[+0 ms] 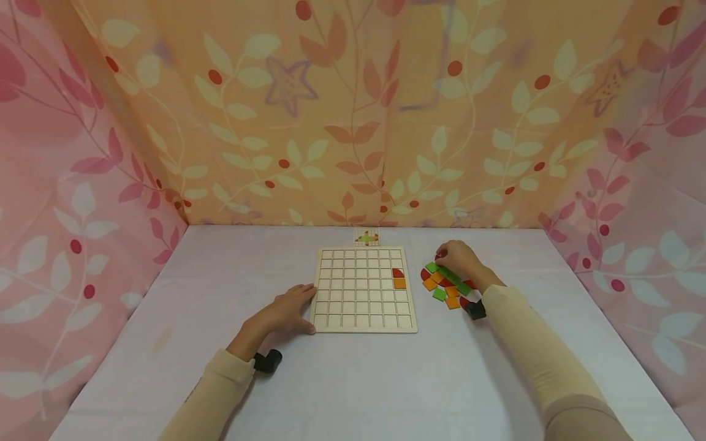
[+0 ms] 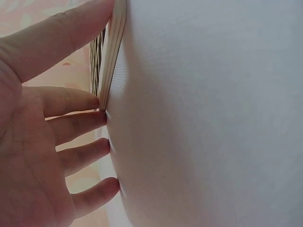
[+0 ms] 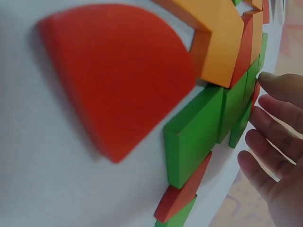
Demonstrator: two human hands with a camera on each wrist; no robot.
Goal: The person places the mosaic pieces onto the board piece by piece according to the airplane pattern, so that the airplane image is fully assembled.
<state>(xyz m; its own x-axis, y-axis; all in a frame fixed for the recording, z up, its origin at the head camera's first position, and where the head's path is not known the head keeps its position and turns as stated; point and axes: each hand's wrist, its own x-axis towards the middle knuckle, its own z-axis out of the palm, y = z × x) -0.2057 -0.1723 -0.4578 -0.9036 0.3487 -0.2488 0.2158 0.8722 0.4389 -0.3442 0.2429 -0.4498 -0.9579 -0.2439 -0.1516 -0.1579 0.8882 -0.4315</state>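
The left hand (image 1: 288, 311) rests at the left edge of a pale wooden grid board (image 1: 333, 326), its fingers spread. In the left wrist view, the thumb of the hand (image 2: 35, 137) touches the board's edge (image 2: 112, 56), and the other fingertips meet the cloth or board side. The right hand (image 1: 462, 260) is over the far end of a pile of flat pieces, by a red piece. In the right wrist view, the relaxed fingers of the hand (image 3: 284, 137) are beside green pieces (image 3: 194, 139); firm contact is unclear. A red piece (image 1: 398, 273) and an orange square (image 1: 399, 283) lie on the board.
A small pattern card (image 1: 366, 237) lies beyond the board. Orange squares (image 1: 452, 302), green squares (image 1: 439, 294) and red rounded pieces (image 3: 118, 71) are scattered to the board's right. White cloth (image 1: 358, 386) covers the table, with patterned curtains (image 1: 353, 122) on three sides.
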